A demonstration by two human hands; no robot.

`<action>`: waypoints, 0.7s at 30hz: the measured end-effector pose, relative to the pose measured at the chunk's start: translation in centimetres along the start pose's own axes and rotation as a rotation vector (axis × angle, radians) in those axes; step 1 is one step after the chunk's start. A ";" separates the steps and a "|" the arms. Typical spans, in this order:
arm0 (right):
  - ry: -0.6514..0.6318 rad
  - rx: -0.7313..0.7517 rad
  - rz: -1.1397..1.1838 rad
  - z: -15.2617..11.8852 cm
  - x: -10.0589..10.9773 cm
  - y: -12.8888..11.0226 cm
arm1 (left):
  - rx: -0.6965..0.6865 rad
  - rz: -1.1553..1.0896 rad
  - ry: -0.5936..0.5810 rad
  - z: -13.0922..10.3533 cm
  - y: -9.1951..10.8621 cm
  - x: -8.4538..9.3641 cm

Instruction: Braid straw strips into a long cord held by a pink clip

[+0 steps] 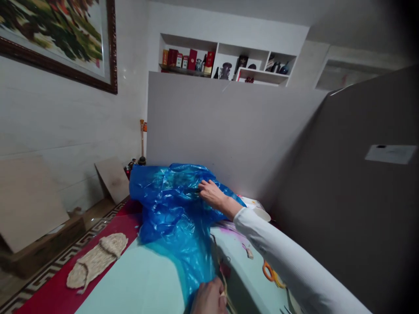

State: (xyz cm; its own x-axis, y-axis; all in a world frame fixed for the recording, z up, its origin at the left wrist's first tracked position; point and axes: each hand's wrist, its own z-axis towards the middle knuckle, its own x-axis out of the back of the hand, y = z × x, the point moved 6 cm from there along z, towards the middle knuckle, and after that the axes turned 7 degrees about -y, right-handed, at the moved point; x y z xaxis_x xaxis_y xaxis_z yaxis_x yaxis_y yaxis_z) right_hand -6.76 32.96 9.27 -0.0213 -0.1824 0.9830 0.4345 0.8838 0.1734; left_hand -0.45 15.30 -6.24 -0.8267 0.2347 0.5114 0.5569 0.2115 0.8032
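Note:
A crumpled blue plastic bag (176,205) spreads over the far part of the table, and its near end runs down toward me. My right hand (212,194), reaching in from the lower right in a white sleeve, has its fingers curled on the bag's upper right part. Something dark shows by those fingertips; I cannot make out what. At the bottom edge, my left hand (209,297) is closed at the bag's narrow near end. A tan strand (225,285) lies right beside its fingers. Under the bag is a pale green sheet (144,279).
A cream woven piece (98,261) lies on the red cloth (60,292) at left. Orange-handled scissors (268,271) rest to the right, partly behind my sleeve. Grey panels (229,126) stand behind and at right. Boards (29,196) lean against the left wall.

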 end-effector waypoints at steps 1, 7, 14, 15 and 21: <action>0.011 -0.025 0.014 0.6 0.1 0.4 | 0.018 0.056 0.017 -0.2 0.1 0.1; 0.177 -0.390 0.149 4.0 3.5 5.1 | 0.107 0.166 0.040 -0.8 0.5 0.4; 0.237 -0.316 0.330 6.8 4.4 5.8 | 0.113 0.156 0.029 -0.6 0.7 0.7; 0.228 -0.268 0.340 6.6 3.9 5.2 | 0.114 0.151 0.029 -0.6 0.7 0.8; 0.145 -0.086 0.309 2.5 1.8 1.5 | 0.082 0.080 0.009 -0.9 1.1 0.9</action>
State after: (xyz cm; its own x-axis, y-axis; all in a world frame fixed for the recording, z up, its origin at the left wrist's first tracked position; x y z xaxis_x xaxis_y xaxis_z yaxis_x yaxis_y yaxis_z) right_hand -8.39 35.02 11.44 0.2485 0.0235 0.9684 0.4745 0.8686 -0.1428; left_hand -0.68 14.89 -4.64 -0.7797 0.2457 0.5759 0.6256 0.2698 0.7320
